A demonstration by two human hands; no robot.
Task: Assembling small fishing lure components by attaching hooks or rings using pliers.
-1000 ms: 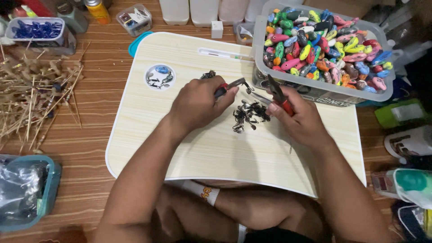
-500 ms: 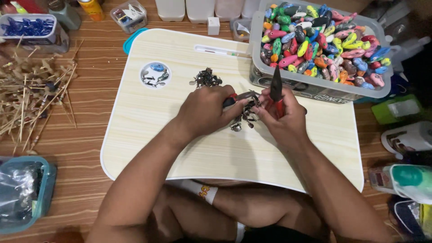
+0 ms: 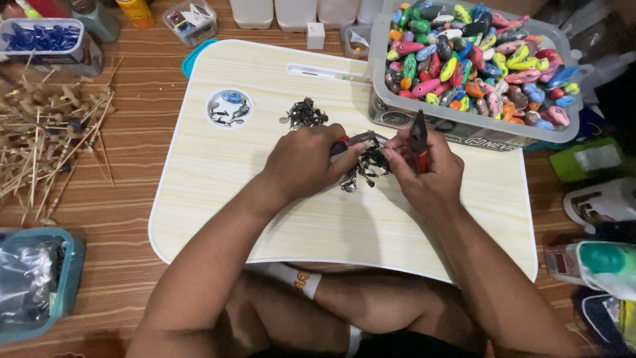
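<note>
Your left hand [image 3: 301,162] grips red-handled pliers [image 3: 354,140], fingers wrapped around the handles, nose aimed at the pile of small dark metal pieces [image 3: 368,166] mid-board. Your right hand [image 3: 424,174] clamps a second pair of pliers [image 3: 418,139] upright, its fingertips pinching a piece from that pile, so both tools meet there. The pieces look tiny, dark, tangled, lying on the pale wooden lap board [image 3: 218,199].

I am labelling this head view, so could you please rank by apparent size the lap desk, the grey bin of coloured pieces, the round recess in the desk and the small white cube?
Largest to smallest as they look:
1. Lap desk
2. Grey bin
3. Round recess
4. White cube

The cube lies farther from the camera, but the gaps are too wide for that to change the order.
</note>
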